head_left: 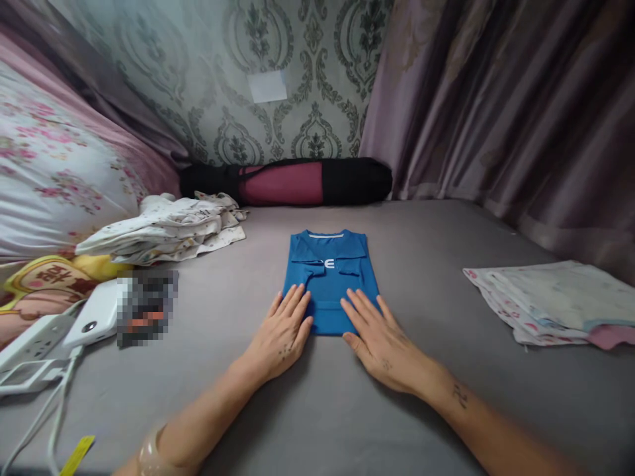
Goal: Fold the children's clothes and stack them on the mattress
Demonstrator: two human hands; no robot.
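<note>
A blue T-shirt [327, 291] lies folded on the grey bed sheet [426, 231], with its neckline at the far end. Both sleeves are turned inward over the body, and part of a white print shows between them. My left hand [282, 330] rests flat on the shirt's near left edge, fingers stretched out. On the near right edge lies my right hand [380, 340], its fingers spread over the fabric. Neither hand grips the cloth.
White patterned clothes [183, 225] are heaped at the left, before a floral pillow [54, 152]. A power strip [37, 340] and white power bank [99, 311] with cables lie near left. Folded clothes [550, 297] sit at the right. A black and maroon bag [282, 183] lies along the wall.
</note>
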